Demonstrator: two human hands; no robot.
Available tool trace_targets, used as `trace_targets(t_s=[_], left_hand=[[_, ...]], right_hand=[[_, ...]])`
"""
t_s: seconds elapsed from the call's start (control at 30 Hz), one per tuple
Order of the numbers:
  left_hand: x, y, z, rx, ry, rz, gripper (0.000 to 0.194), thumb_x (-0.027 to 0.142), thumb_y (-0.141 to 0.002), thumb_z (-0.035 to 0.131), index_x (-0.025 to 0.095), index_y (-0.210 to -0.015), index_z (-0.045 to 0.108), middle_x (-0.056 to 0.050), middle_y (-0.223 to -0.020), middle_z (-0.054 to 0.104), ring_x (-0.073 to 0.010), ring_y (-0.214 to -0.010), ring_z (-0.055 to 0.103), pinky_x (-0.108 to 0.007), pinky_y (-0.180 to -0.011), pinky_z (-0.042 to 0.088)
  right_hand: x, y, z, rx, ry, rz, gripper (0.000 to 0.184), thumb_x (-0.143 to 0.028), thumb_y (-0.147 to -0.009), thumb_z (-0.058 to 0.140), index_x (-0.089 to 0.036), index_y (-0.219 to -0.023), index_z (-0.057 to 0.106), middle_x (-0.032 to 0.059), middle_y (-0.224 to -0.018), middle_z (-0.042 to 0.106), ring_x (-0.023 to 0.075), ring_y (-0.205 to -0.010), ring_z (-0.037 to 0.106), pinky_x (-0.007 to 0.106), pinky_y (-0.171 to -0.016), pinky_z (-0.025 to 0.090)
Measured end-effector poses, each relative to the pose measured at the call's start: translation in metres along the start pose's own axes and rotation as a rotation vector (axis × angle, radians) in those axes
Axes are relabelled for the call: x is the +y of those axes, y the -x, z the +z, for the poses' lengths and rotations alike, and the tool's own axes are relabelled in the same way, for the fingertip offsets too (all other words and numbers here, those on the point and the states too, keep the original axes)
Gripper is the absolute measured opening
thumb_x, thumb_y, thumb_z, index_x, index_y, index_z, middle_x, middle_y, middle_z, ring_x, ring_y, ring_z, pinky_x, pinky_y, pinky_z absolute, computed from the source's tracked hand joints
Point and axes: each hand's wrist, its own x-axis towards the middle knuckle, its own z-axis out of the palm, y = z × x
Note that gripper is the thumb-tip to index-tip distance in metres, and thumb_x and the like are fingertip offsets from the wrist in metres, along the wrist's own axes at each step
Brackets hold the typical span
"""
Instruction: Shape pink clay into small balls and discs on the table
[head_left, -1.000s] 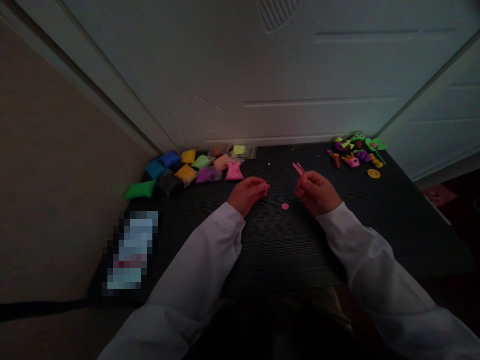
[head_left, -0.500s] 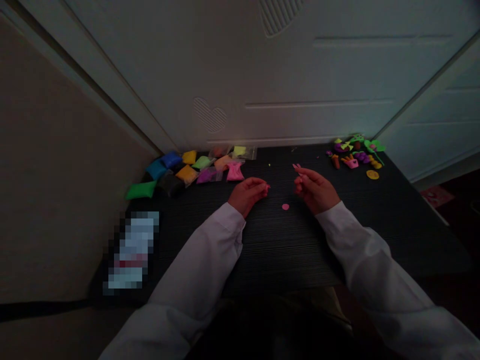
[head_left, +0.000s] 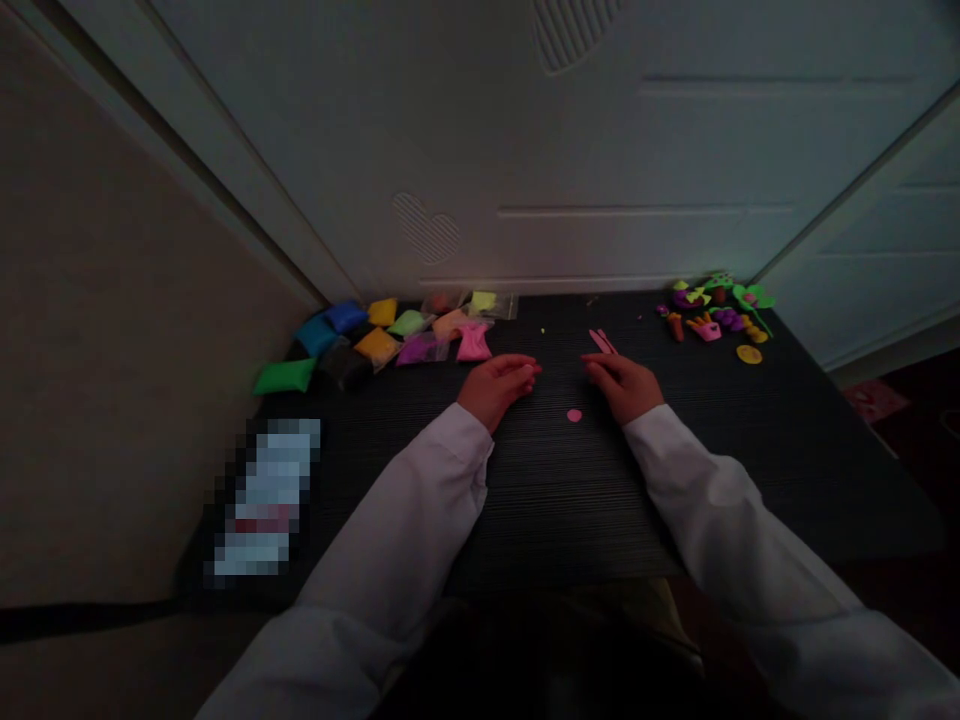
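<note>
flat round pink disc (head_left: 574, 415) on dark tabletop (head_left: 570, 500), slim pink tools (head_left: 602, 341) beyond, pink bit (head_left: 528, 370) in left hand (head_left: 496, 388)

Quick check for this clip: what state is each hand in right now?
Left hand: fingers closed on a small pink piece.
Right hand: fingers bent beside the pink tools; whether closed or holding anything, cannot be told.
</note>
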Motion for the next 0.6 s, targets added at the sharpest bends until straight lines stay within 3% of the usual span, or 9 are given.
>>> trace_targets(t_s=[0.13,0.23,0.37,0.6], left_hand=[[0.0,-0.001,-0.001,-0.021,0.004,0.005,0.024,0.02,-0.063,0.062,0.011,-0.084,0.058,-0.005,-0.077,0.061,-0.0069,-0.061,0.053,-0.023,-0.062,0.043],[-0.001,-0.001,-0.001,-0.011,-0.004,0.017,0.021,0.023,-0.065,0.06,0.011,-0.082,0.059,-0.003,-0.071,0.059,-0.0064,-0.059,0.052,-0.022,-0.059,0.042],[-0.001,-0.001,-0.002,-0.009,-0.015,0.034,0.018,0.025,-0.064,0.061,0.012,-0.076,0.058,-0.001,-0.064,0.056,-0.0055,-0.055,0.049,-0.019,-0.053,0.039],[-0.001,-0.002,-0.002,0.0,-0.018,0.037,0.021,0.027,-0.062,0.063,0.013,-0.076,0.056,-0.001,-0.065,0.056,-0.0058,-0.055,0.049,-0.021,-0.054,0.038]], right_hand=[[0.002,-0.003,0.002,-0.032,0.212,-0.125,0.025,-0.037,-0.076,0.043,-0.022,-0.089,0.059,0.0026,-0.078,0.062,0.014,-0.066,0.055,0.031,-0.064,0.041],[0.003,-0.008,0.002,-0.071,0.329,-0.131,0.023,-0.042,-0.07,0.05,-0.021,-0.074,0.058,0.0012,-0.066,0.059,0.0134,-0.06,0.052,0.028,-0.057,0.039],[0.006,-0.015,0.004,-0.11,0.516,-0.174,0.027,-0.046,-0.069,0.05,-0.019,-0.068,0.054,0.0015,-0.062,0.056,0.0141,-0.058,0.052,0.028,-0.056,0.039],[0.01,-0.007,0.001,-0.129,0.609,-0.35,0.033,-0.043,-0.076,0.043,-0.017,-0.09,0.057,0.0088,-0.086,0.059,0.0197,-0.083,0.053,0.035,-0.072,0.04]])
